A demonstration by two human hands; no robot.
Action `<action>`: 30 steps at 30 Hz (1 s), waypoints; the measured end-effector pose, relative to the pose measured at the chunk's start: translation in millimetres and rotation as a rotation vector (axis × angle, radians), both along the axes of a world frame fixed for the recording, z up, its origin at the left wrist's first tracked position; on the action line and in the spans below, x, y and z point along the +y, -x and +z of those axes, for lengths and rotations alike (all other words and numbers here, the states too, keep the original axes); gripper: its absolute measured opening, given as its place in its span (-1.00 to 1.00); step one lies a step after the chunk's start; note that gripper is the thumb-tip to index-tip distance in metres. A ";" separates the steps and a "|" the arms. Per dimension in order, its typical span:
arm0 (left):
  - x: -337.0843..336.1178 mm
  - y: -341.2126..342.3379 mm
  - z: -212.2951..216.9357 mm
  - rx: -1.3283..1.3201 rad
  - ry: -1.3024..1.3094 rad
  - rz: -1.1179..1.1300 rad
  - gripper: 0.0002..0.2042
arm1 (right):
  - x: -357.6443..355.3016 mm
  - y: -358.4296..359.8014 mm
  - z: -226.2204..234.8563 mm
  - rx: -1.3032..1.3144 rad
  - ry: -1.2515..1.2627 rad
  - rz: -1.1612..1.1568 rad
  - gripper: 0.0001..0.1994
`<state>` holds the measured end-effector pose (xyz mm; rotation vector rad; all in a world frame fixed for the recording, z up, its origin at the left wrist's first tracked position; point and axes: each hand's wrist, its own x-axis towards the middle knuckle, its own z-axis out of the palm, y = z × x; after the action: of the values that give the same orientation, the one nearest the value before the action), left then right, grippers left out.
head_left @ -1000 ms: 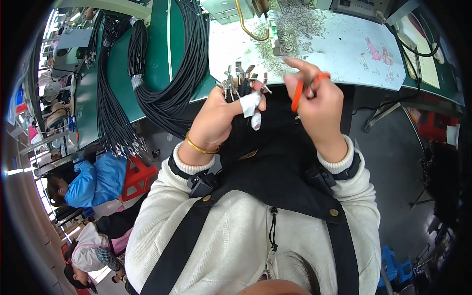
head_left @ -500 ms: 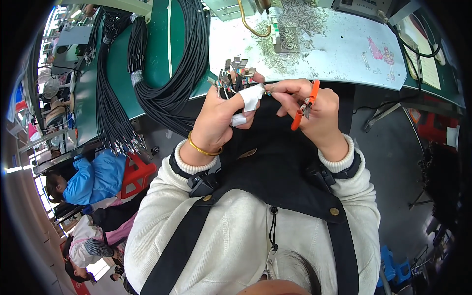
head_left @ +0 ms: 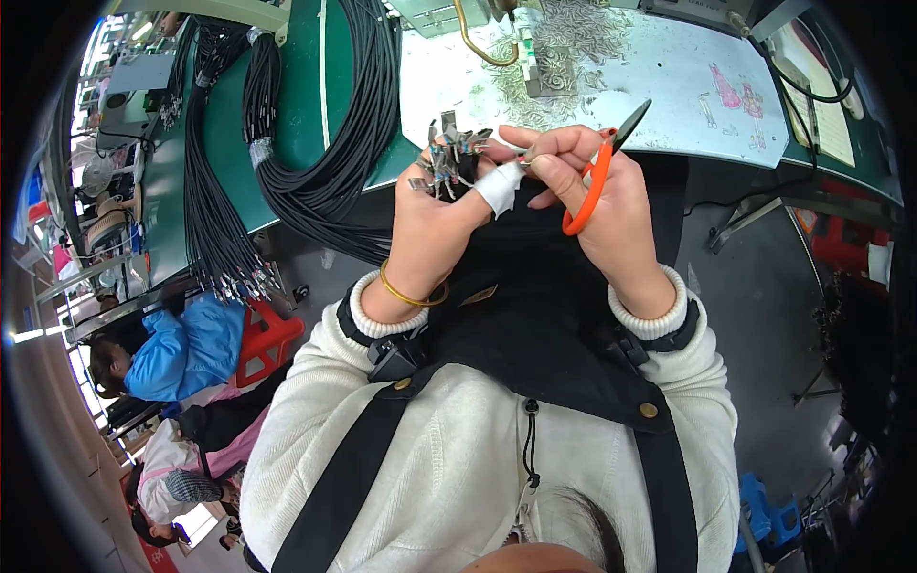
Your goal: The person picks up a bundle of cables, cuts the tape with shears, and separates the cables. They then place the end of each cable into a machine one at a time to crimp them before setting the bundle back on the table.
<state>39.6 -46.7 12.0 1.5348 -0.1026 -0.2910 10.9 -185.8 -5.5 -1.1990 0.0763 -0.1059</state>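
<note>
My left hand, its thumb wrapped in white tape, is closed around a bunch of cable ends with metal connectors and thin coloured wires fanning out on top. My right hand holds orange-handled scissors against its palm, their dark blades pointing up and to the right. Its thumb and forefinger pinch together beside the taped left thumb, at a small thin piece partly hidden by the fingertips. Both hands are in front of the work surface's near edge, above the black apron.
Black cable bundles hang over the green table at the left. Ahead, many small metal pieces lie scattered on the white board around a metal block. A person in blue sits at the left.
The scissors have turned in my right hand, so their blades now point up and away. The cable ends in my left hand have tilted slightly, and the fingertips have shifted a little upward.
</note>
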 end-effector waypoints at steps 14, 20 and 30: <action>6.9 -7.3 16.4 0.311 0.247 -0.010 -0.90 | -1.5 11.6 -9.8 -0.088 0.957 0.031 -0.70; 5.2 -8.6 15.7 0.247 0.181 0.031 -0.89 | 7.4 9.9 -6.9 -0.051 0.956 -0.003 -0.68; -1.1 -51.3 0.9 0.354 0.191 -0.069 -0.89 | -5.4 2.5 -0.7 0.366 0.184 0.179 -0.72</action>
<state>90.9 -47.7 12.8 1.2720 0.0937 -0.5870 8.4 -191.2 -6.2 -1.3927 0.2843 0.2700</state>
